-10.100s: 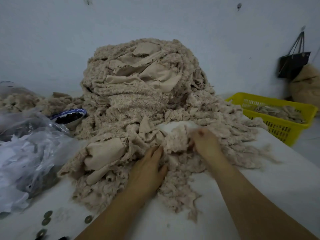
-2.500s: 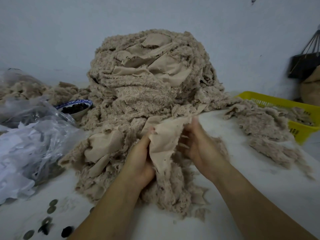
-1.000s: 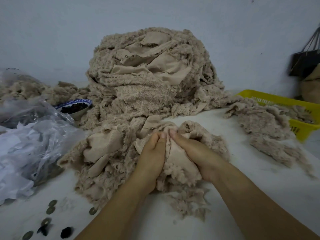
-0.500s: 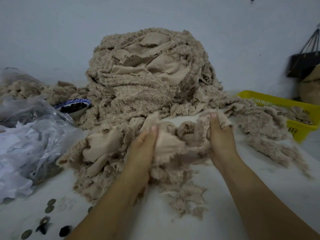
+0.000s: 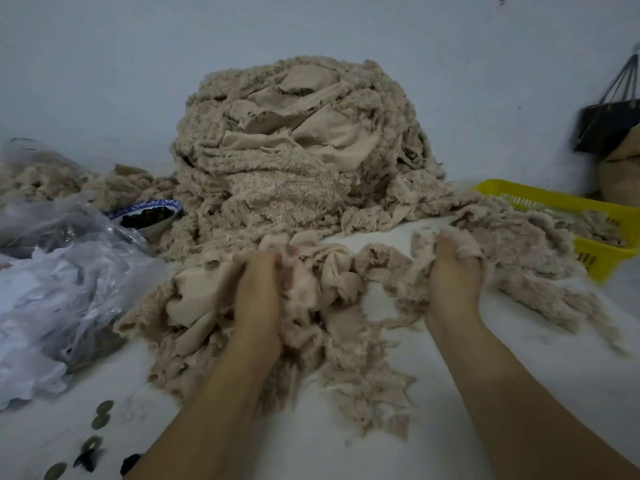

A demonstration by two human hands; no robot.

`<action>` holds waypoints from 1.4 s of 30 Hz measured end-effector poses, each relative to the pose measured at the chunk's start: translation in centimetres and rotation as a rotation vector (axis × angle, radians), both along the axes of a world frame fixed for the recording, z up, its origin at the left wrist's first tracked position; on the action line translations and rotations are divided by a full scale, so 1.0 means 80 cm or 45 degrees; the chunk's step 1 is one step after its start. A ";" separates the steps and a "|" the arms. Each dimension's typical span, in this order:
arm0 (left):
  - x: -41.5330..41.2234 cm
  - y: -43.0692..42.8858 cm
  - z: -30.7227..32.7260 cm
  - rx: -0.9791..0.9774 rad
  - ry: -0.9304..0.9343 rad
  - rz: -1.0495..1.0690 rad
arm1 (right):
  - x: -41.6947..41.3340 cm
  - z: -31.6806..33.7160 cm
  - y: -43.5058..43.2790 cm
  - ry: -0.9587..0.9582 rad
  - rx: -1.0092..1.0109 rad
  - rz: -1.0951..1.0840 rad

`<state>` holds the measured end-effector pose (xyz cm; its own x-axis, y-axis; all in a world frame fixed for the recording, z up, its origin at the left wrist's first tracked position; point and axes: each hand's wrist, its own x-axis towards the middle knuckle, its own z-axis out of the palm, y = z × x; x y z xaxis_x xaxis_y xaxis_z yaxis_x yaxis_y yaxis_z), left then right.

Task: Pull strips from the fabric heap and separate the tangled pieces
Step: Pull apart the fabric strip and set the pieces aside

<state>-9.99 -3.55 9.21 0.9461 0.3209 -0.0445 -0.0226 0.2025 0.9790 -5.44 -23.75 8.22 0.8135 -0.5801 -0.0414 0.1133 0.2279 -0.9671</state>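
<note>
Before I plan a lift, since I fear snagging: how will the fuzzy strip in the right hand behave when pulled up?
Probably floppy: the strip sags, bunched, between the right hand and left hand. Likely light, being fluffy and loose. It may snag, since its frayed edges mingle with other scraps.

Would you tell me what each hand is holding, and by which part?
Both grip one tangled fabric piece: left hand at its bunched smooth part, right hand at its fluffy right end.
</note>
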 end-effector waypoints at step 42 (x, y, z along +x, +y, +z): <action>-0.025 -0.018 -0.017 0.784 -0.402 -0.507 | 0.006 0.012 -0.024 -0.127 0.314 -0.162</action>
<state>-11.96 -5.00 7.89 0.9330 -0.1642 0.3202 -0.3575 -0.3213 0.8769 -4.93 -25.64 9.17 0.7420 -0.6600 -0.1176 0.2475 0.4327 -0.8669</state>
